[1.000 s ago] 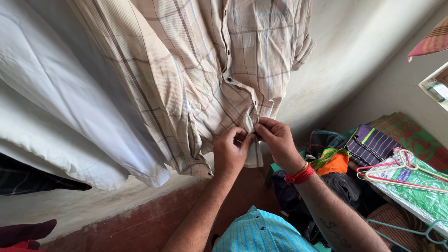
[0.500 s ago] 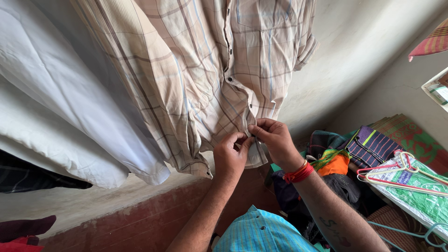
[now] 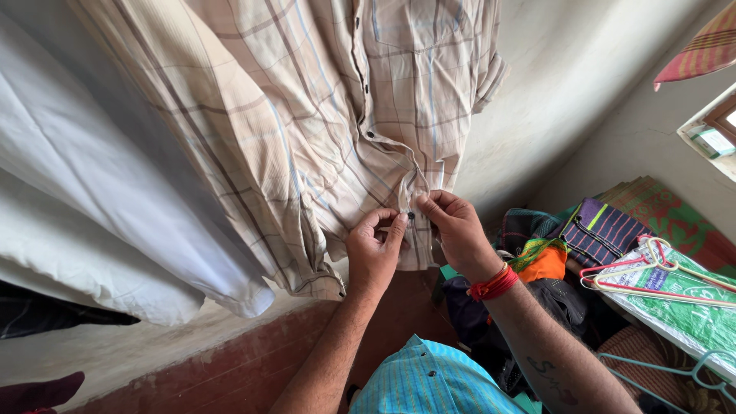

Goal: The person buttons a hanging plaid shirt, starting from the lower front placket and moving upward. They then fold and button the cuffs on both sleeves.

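A beige plaid shirt (image 3: 322,115) hangs against the wall, its front placket running down the middle. My left hand (image 3: 373,249) pinches the left edge of the placket near the hem, beside a small dark button (image 3: 411,216). My right hand (image 3: 452,230), with a red thread band on the wrist, pinches the opposite edge. The fingertips of both hands meet at that button. The shirt's lower hem hangs behind my hands.
A white garment (image 3: 100,199) hangs to the left of the shirt. At right lies a pile of folded clothes (image 3: 598,234), with plastic hangers (image 3: 652,268) on a green sack (image 3: 690,307). A teal hanger (image 3: 690,372) lies at lower right. The floor (image 3: 230,368) is dark red.
Both hands have crept a little up the placket and closed in on the button. The view has shifted slightly, so the shirt sits further left.
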